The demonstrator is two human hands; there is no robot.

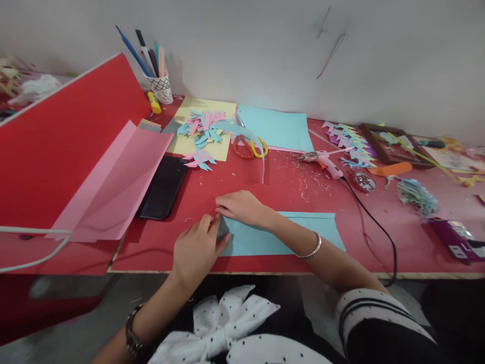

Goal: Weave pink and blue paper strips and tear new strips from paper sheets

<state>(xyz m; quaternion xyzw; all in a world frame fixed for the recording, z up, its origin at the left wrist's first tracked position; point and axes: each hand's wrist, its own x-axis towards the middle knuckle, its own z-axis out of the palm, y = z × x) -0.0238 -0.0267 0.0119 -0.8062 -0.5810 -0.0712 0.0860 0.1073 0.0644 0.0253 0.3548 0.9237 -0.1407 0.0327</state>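
A light blue sheet of paper [265, 240] lies along the front of the red table, with a narrow folded strip on its far edge. My left hand [199, 242] is closed at the sheet's left end, thumb on the paper and fingers at its corner. Reaching across the sheet, my right hand [242, 206] has its fingers pressed together at the far left corner, against the fold. The fingertips of both hands nearly meet there and cover that corner.
Beyond the hands lie scissors [248, 148], cut paper pieces [206, 126] and a pink glue gun [326, 163] with its black cord [373, 217]. A black phone [162, 189] and pink sheets [117, 187] are at left. A pen cup [161, 88] stands by the wall.
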